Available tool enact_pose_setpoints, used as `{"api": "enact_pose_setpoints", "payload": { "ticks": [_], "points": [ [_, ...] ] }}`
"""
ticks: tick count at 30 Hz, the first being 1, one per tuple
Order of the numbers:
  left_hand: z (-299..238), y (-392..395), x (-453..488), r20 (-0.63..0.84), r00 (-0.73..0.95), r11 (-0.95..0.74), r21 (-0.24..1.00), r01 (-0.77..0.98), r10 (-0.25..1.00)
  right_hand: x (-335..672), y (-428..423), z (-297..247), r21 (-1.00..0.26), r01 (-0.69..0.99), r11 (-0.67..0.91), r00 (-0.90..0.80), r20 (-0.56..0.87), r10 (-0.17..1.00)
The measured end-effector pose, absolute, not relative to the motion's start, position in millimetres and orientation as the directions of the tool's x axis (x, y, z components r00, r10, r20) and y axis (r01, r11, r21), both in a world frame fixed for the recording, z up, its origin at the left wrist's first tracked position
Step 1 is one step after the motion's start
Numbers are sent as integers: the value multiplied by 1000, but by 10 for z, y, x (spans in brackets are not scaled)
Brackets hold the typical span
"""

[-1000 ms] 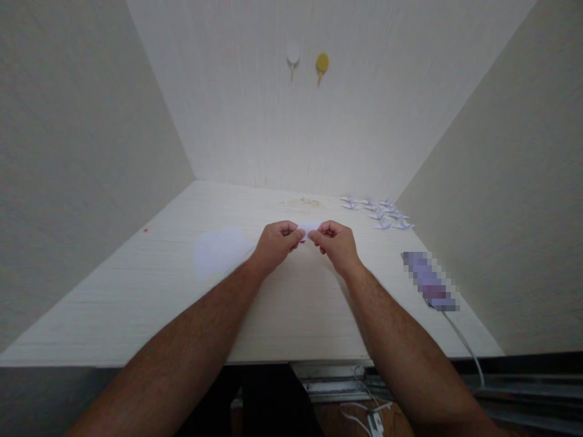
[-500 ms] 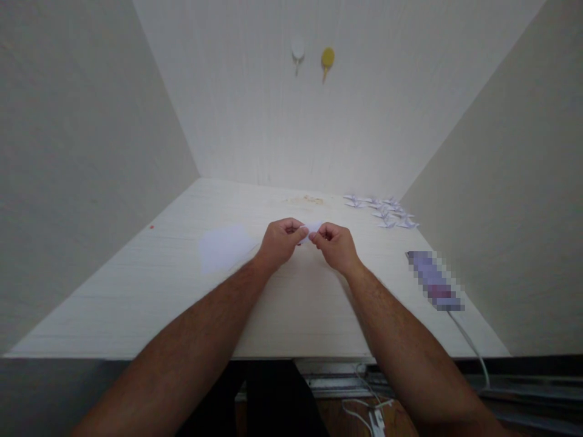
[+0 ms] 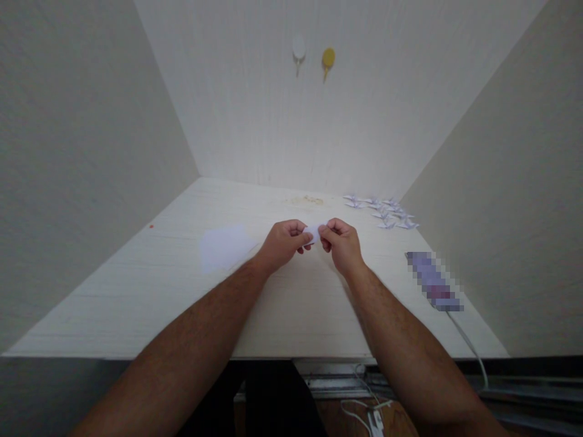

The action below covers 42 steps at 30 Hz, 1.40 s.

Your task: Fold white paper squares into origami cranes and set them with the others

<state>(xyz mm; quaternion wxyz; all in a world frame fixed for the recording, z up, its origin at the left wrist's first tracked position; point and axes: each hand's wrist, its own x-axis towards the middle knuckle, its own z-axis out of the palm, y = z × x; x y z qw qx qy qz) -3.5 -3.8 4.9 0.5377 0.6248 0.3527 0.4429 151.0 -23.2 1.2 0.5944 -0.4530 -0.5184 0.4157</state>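
Left hand (image 3: 286, 241) and right hand (image 3: 341, 241) pinch one small white piece of paper (image 3: 312, 233) between them, over the pale wood-grain tabletop (image 3: 300, 315)!

Head view — it should be feather-light, crease readily and tear easily, so edges between thumb and fingertips; one white round wall hook (image 3: 299, 47), one yellow round wall hook (image 3: 328, 57), roughly ten white folded-paper birds (image 3: 385, 215), too bunched to count surely — flat white paper (image 3: 225, 246), sheet count unclear.

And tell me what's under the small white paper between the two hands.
Fingertips of the left hand show just below the small white paper, above the pale tabletop. The right hand pinches the paper's right end. Whatever the paper itself covers cannot be seen.
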Motion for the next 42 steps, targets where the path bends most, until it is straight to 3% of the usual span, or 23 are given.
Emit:
{"api": "enact_pose_setpoints", "payload": {
  "ticks": [5, 9, 15, 19, 24, 34, 42],
  "points": [
    [33, -28, -34, 157, 364, -98, 980, -176, 918, 1510, -232, 20, -963, -84, 255, 158, 240, 958],
    [-16, 6, -34, 140, 382, -17, 951, -309, 914, 1530, -241, 18, -953, -146, 265, 65, 258, 964],
    [-23, 13, -4, 154, 231, -86, 955, -283, 961, 1522, -220, 3, -960, -145, 239, 131, 221, 966],
    [-10, 19, 14, 167, 116, -136, 962, -238, 979, 1499, -206, -38, -951, 56, 305, 182, 310, 933],
    [-30, 22, 32, 187, 125, -158, 964, -212, 974, 1487, -190, -115, -909, 212, 358, 174, 395, 902],
    [-36, -4, -1, 302, 226, -290, 953, -84, 926, 1497, -213, -61, -925, 166, 341, 94, 359, 929],
    [1, -9, 26, 258, 227, -237, 964, -118, 939, 1513, -208, -73, -930, 104, 353, 55, 360, 931]
  ]
}}
